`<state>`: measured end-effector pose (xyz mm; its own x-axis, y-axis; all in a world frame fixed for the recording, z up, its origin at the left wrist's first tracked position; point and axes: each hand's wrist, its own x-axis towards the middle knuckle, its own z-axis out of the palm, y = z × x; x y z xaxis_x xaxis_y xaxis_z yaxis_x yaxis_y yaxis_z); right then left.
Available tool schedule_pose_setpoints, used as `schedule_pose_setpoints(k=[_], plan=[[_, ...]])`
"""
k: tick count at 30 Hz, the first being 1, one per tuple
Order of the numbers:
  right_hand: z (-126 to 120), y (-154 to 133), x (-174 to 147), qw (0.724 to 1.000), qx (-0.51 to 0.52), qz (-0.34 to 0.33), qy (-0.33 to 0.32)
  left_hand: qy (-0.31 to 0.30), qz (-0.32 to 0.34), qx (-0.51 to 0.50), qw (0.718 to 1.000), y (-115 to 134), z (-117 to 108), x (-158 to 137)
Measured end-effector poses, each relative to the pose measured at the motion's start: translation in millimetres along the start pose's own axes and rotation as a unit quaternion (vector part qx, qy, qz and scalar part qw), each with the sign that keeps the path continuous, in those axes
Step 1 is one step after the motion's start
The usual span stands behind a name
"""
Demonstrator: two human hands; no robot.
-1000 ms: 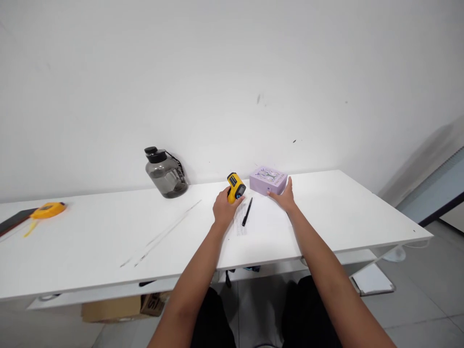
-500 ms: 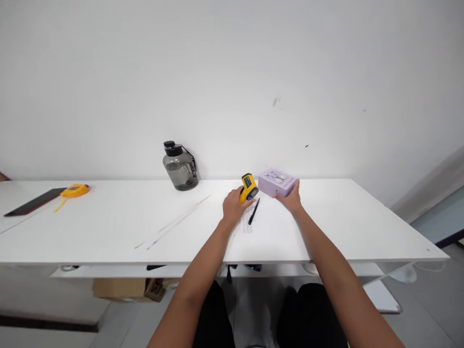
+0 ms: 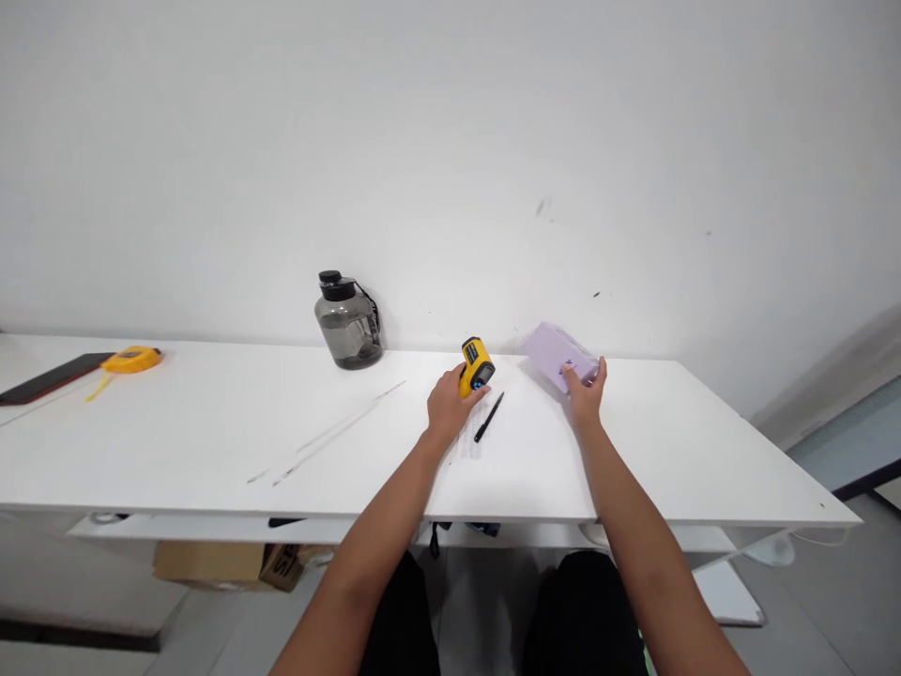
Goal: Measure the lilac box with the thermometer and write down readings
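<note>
Left grip (image 3: 450, 406) on a yellow gun-shaped tool (image 3: 479, 359), right grip (image 3: 586, 390) on a tipped purple box (image 3: 553, 357)

The left fingers close round the tool's handle and hide most of it; only the head and the small screen show fully. The right grip clasps the box at its right end, thumb on the near face and fingers round the far side, covering that corner. The box's printed side shows only as a thin sliver, and whether its lower edge touches the surface (image 3: 668, 441) cannot be told. The print on the paper (image 3: 471, 441) is too faint to read, and the dark strip (image 3: 53, 377) is cut off at the left of the view.

Both held things are near the back edge of the surface, by the wall (image 3: 450, 169), with a pen (image 3: 489, 418) between the forearms. A broad stretch of surface runs from the right arm to the right end; another lies between the tape measure (image 3: 132, 360) and the left arm, with the bottle (image 3: 350, 329) behind it.

The tool's head points at the wall, veering slightly left, its screen end towards the person. The box's long axis slants from back left to front right, its plain face turned towards the person.
</note>
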<state>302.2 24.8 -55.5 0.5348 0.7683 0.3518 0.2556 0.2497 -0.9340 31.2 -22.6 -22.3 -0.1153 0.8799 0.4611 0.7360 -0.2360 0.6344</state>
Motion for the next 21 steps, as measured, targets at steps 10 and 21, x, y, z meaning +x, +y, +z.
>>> schedule_pose_setpoints(k=[10, 21], plan=[[10, -59, -36, 0.852, 0.426, 0.235, -0.195, -0.057, 0.116, -0.055, 0.990, 1, 4, -7], [20, -65, -51, 0.819, 0.442, 0.291, -0.220, -0.149, -0.045, -0.435, 0.887, 33, 11, -28]])
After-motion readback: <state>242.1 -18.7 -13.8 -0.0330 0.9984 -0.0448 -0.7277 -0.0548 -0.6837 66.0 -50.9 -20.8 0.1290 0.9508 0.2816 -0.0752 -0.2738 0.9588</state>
